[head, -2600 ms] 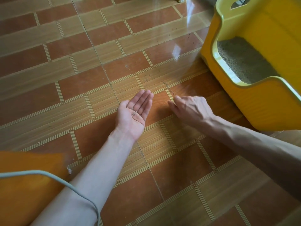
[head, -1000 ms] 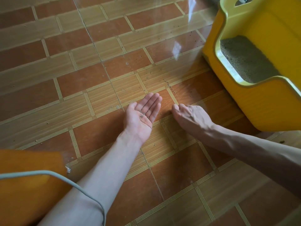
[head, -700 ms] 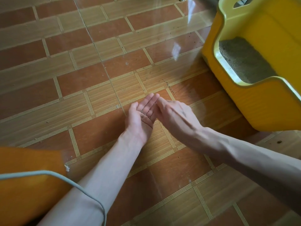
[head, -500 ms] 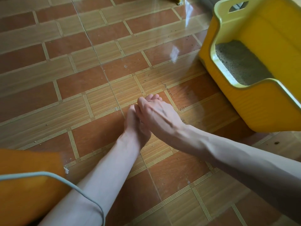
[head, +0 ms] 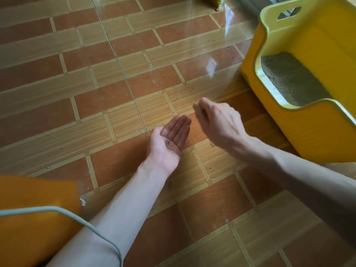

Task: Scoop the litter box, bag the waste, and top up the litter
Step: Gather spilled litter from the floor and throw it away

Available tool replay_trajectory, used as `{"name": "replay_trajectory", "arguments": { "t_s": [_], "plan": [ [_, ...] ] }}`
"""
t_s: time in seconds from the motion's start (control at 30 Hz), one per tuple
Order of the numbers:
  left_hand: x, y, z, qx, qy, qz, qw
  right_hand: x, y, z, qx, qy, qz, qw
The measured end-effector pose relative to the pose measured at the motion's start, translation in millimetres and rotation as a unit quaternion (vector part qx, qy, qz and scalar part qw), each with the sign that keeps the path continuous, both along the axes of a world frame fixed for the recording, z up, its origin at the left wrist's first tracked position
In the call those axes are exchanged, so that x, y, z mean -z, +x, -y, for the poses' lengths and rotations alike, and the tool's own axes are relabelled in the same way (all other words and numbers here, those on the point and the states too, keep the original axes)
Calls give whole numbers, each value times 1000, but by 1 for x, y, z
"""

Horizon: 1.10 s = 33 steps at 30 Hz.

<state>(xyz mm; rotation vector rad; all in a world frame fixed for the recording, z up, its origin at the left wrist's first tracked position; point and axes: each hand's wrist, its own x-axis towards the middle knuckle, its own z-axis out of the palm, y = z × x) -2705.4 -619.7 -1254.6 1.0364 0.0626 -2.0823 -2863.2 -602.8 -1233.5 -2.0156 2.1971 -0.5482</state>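
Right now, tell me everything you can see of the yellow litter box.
The yellow litter box looks like glossy moulded plastic, with high walls and a pale rounded rim that dips low at the front entry. A handle slot is cut through the tall back wall. Grey granular litter covers its bottom. It stands upright on the tiled floor, at the frame's right edge, partly cut off. Neither hand touches it.

Left hand [head: 169, 139] palm-up cupping litter grains [head: 168, 142], right hand [head: 217, 122] raised beside it, fingers perhaps pinched; yellow litter box [head: 308, 135] right

One head-worn view looks steeply down, close over the tiled floor [head: 115, 112].
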Motion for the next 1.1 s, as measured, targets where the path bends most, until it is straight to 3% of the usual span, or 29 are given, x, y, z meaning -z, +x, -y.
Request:
{"name": "replay_trajectory", "arguments": {
  "t_s": [0.13, 0.4, 0.67, 0.73, 0.8, 0.93, 1.1],
  "plan": [
    [-1, 4, 2, -6, -4, -13, 1000, 16, -42, 33, 33, 79, -72, 994],
    [-4, 0, 7, -6, -4, -7, 1000, 37, -38, 63, -116, 106, -261, 952],
    [-3, 2, 5, 9, -9, -8, 1000, 36, -61, 16, -299, 98, -238, 919],
    [-3, 2, 4, 9, -10, -9, 1000, 36, -65, 4, -278, 74, -203, 936],
    [-4, 0, 3, 11, -10, -10, 1000, 31, -69, 3, -191, 43, -166, 966],
    [-6, -2, 2, 18, -11, -14, 1000, 34, -89, 12, -7, 82, -206, 975],
    [-4, 1, 2, 17, -13, -14, 1000, 42, -84, 2, -82, 96, -234, 964]
  ]
}}
